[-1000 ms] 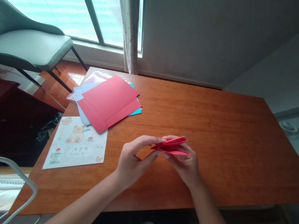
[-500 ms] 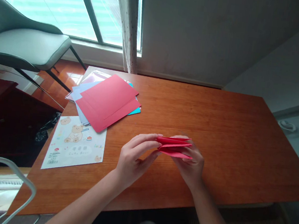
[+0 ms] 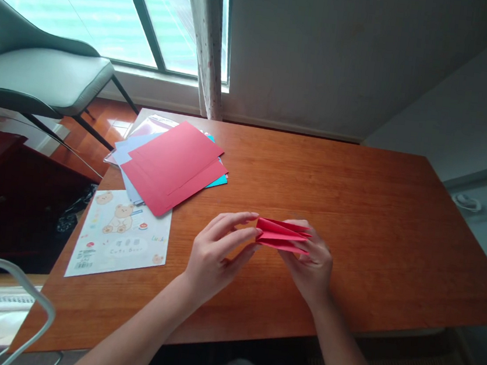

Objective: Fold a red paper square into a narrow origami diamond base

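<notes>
A folded piece of red paper (image 3: 282, 235) is held between both hands above the near part of the wooden table, its layers fanned apart at the right side. The fingertips and thumb of my left hand (image 3: 218, 250) pinch its left end. My right hand (image 3: 311, 263) grips the right end, with fingers behind and between the layers. Some of the right fingers are hidden by the paper.
On the table (image 3: 353, 218), to the left, lies a stack of red sheets (image 3: 175, 166) over blue and lilac ones. A white sheet with bear drawings (image 3: 123, 251) lies nearer. A chair (image 3: 44, 75) stands beyond the left edge, by the window.
The left end of the folded paper has opened a little and shows more of its inner surface. The left fingers have shifted slightly upward and the view has moved a little.
</notes>
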Tool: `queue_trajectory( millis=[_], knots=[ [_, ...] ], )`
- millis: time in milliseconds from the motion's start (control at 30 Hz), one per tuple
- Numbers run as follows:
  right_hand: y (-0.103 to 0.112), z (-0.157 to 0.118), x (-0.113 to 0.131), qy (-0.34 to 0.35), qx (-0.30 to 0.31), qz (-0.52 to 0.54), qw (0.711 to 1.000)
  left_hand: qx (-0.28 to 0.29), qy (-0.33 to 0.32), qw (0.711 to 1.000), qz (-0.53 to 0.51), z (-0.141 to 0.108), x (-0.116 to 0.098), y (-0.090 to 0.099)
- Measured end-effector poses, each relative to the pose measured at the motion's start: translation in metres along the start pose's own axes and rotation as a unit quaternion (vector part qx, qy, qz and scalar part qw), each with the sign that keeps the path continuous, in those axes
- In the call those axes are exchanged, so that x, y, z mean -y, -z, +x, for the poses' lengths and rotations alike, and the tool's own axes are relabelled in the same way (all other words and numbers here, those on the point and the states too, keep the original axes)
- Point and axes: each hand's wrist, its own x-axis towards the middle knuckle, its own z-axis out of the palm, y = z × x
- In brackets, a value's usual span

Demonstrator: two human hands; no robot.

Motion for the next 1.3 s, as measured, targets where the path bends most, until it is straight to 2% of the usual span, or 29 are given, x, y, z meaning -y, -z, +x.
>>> queue_trajectory(
  millis=[133,400,500,733,867,967,1067,1167,1300],
  knots=[
    [0.0,0.002,0.005,-0.005,0.027,0.009,1.0,0.003,-0.003,1.0,-0.008,0.0,0.002,0.001],
    [0.0,0.004,0.006,-0.004,0.047,0.015,0.999,0.026,0.069,0.995,-0.073,-0.003,0.001,-0.002],
    [0.0,0.004,0.006,-0.008,0.051,0.016,0.999,0.002,0.122,0.985,-0.122,-0.007,0.002,-0.003],
    [-0.002,0.004,0.008,-0.006,0.044,0.024,0.999,0.022,0.222,0.947,-0.233,-0.002,0.002,0.002],
    [-0.002,0.006,0.008,-0.007,0.039,0.042,0.998,0.048,0.227,0.938,-0.258,0.0,0.002,0.003],
    [-0.005,0.002,0.005,-0.017,0.036,0.038,0.998,0.039,0.236,0.94,-0.241,-0.001,0.002,0.002],
    [-0.013,-0.005,0.002,-0.065,-0.014,0.065,0.996,0.014,0.281,0.924,-0.259,-0.002,0.002,0.0],
    [-0.022,-0.006,0.003,-0.161,-0.075,0.159,0.971,0.004,0.353,0.88,-0.318,0.0,0.001,-0.001],
    [-0.029,0.006,0.011,-0.263,-0.028,0.192,0.945,0.015,0.421,0.827,-0.372,0.004,0.003,-0.002]
  ],
)
